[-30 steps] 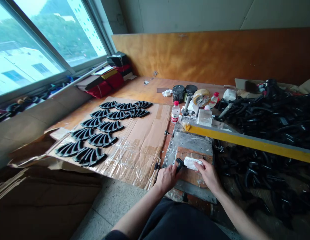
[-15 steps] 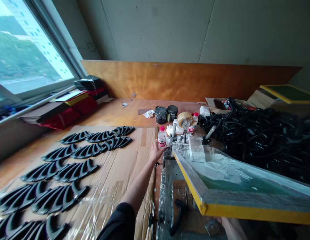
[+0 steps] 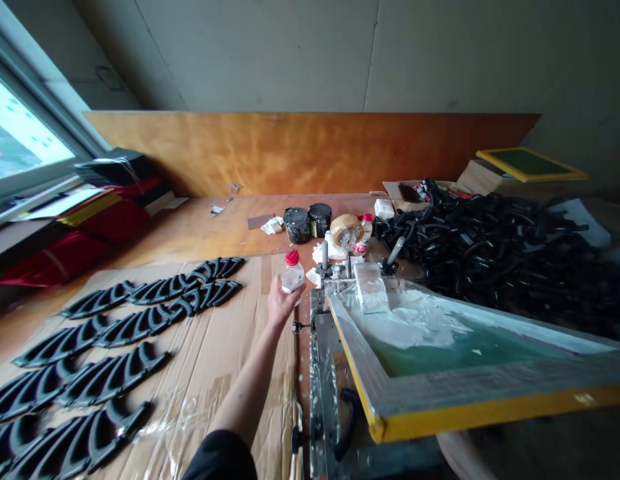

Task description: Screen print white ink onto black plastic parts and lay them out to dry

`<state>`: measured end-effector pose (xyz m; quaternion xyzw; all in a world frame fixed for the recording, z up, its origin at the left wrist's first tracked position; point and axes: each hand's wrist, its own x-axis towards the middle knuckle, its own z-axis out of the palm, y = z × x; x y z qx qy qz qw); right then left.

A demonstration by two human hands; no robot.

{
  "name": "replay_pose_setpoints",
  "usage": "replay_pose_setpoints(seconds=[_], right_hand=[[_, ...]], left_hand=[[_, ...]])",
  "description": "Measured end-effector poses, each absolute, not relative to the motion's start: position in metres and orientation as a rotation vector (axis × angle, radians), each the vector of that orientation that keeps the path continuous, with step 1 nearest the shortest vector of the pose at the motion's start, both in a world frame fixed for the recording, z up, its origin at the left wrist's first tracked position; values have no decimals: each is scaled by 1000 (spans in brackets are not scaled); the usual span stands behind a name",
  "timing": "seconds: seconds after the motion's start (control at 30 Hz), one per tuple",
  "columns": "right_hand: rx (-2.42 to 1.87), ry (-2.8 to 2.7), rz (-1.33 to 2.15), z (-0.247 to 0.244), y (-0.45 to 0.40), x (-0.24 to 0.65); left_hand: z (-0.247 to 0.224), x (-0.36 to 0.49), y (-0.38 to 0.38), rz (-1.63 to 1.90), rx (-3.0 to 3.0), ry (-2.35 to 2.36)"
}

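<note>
My left hand (image 3: 284,300) is wrapped round a clear plastic bottle (image 3: 292,275) with a red cap, held above the edge between the cardboard and the metal-edged bench. To its right a screen-printing frame (image 3: 440,407) with a yellow edge is tilted up; white ink (image 3: 410,320) lies smeared on its green mesh (image 3: 450,360). Beneath the frame's near edge my right hand (image 3: 457,450) shows only in part, blurred, its fingers hidden. A black curved handle-like piece (image 3: 346,423) lies below the frame on the bench.
Rows of black ribbed parts (image 3: 115,377) cover the cardboard (image 3: 240,333) at left. Behind stand two dark tubs (image 3: 296,225), a tape roll (image 3: 347,231) and a second red-capped bottle (image 3: 364,233). Black parts (image 3: 490,247) are heaped at right.
My left hand has lifted the bottle and shifted it slightly away from the frame; its red label no longer shows. The view has swung to the right.
</note>
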<state>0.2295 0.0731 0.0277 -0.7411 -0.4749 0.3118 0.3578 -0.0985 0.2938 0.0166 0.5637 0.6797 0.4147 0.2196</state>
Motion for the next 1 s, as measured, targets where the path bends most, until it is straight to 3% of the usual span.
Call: replay_pose_setpoints(seconds=[0.2, 0.37, 0.77, 1.0], right_hand=[[-1487, -685, 1314, 41, 62, 205], [-1340, -698, 1510, 52, 60, 201], [-1238, -770, 1664, 52, 46, 211], [-1191, -877, 1711, 51, 43, 209]], left_hand=[[45, -116, 147, 755, 2059, 1925], [57, -84, 65, 264, 2419, 1814], [106, -38, 50, -72, 2641, 1758], [103, -41, 33, -116, 2565, 1852]])
